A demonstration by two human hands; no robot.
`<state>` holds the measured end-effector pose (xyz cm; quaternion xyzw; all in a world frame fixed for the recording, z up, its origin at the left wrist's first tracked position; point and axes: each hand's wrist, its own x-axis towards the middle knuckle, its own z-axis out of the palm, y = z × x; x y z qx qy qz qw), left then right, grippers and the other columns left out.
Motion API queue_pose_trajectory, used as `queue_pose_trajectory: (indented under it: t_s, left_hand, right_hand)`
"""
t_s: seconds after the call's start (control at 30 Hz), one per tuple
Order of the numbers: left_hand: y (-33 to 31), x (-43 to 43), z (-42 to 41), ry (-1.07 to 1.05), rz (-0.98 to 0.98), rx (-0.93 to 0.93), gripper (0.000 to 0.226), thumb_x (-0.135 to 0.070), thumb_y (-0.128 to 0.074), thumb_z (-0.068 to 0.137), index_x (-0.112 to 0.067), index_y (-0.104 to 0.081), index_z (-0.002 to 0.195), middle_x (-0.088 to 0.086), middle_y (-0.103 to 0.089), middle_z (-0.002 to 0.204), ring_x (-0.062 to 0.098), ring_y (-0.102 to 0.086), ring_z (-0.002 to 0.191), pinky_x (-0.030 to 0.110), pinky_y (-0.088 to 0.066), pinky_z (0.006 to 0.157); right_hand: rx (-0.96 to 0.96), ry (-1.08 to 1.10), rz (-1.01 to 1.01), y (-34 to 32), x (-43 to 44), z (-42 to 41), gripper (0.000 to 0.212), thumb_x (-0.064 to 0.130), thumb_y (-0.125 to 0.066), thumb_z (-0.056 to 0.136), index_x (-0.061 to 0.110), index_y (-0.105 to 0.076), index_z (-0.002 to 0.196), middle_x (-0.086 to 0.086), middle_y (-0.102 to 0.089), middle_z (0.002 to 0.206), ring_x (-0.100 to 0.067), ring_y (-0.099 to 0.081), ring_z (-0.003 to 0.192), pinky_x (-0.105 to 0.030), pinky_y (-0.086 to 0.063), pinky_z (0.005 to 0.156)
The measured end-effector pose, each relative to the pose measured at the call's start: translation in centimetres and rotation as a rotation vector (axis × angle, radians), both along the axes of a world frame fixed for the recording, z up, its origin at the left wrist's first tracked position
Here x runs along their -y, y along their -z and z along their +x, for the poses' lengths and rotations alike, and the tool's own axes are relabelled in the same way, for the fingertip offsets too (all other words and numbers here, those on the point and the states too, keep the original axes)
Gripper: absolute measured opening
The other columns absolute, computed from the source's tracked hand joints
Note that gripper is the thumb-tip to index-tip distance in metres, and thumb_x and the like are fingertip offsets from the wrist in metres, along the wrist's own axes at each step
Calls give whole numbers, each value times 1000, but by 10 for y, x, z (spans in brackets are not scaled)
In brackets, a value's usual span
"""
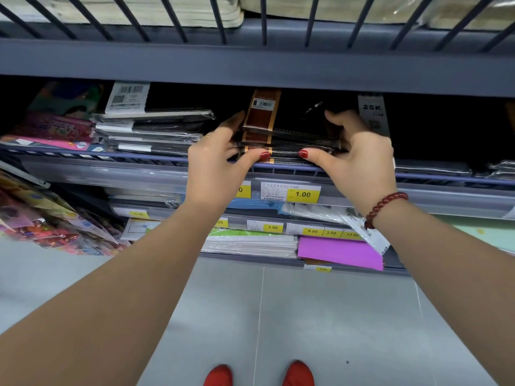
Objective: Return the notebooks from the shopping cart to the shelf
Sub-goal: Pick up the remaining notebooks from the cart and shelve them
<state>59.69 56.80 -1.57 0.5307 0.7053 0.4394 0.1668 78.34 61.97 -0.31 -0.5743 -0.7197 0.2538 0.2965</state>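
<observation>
A stack of dark notebooks [292, 135] in clear wrap, each with a brown paper band, lies on the grey shelf [139, 174] at chest height. My left hand [214, 165] grips the stack's left edge, thumb on the front. On the right edge sits my right hand [359, 160], thumb pressed on the front and fingers over the top. Both hands hold the stack between them at the shelf's front rail. The shopping cart is out of view.
More wrapped dark notebooks [150, 132] are piled left of the stack, with colourful packs [53, 126] further left. A "25K" tag [373, 115] hangs to the right. Lower shelves carry paper, a purple sheet [340, 252] and yellow price labels [303, 194]. Grey floor lies below.
</observation>
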Motion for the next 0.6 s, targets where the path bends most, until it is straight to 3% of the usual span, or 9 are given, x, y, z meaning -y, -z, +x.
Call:
queue_pose_trajectory:
  t_s: [0.13,0.2,0.33,0.47,0.6]
  left_hand:
    - [1,0,-1,40,-112,-229,79,-40,-70,79,-16,-34,145,13,-65,114,25,-62,105,41,-51,93]
    - [-2,-2,0,49,-157,-249,86,-43,-70,78,-17,-27,148,13,-65,114,26,-62,105,42,-51,93]
    - [-3,-1,-1,40,-160,-172,69,-36,-74,77,-12,-46,135,12,-66,113,25,-63,106,41,-52,94]
    - [-5,6,-1,39,-79,-144,54,-27,-74,78,-7,-55,124,10,-69,108,23,-66,101,38,-53,91]
    - [-5,10,2,24,-29,-106,48,-24,-75,77,-6,-60,119,8,-70,112,15,-64,108,19,-48,93]
  right_hand:
    - [-111,-65,-78,-3,2,4,75,39,-80,69,30,-46,135,3,-63,115,-12,-62,100,-32,-53,91]
    - [-62,-88,-94,-6,2,5,76,36,-80,71,30,-42,137,9,-56,108,-10,-59,95,-26,-52,87]
    - [-35,-90,-80,-9,4,6,73,30,-78,75,30,-40,138,8,-52,101,-12,-58,89,-27,-52,84]
    - [-93,-70,-100,-6,6,8,71,28,-78,75,31,-43,136,8,-48,106,-8,-54,93,-17,-45,81]
    - [-135,-52,-97,-3,7,9,69,29,-80,73,31,-46,134,6,-53,111,-8,-56,96,-16,-45,84]
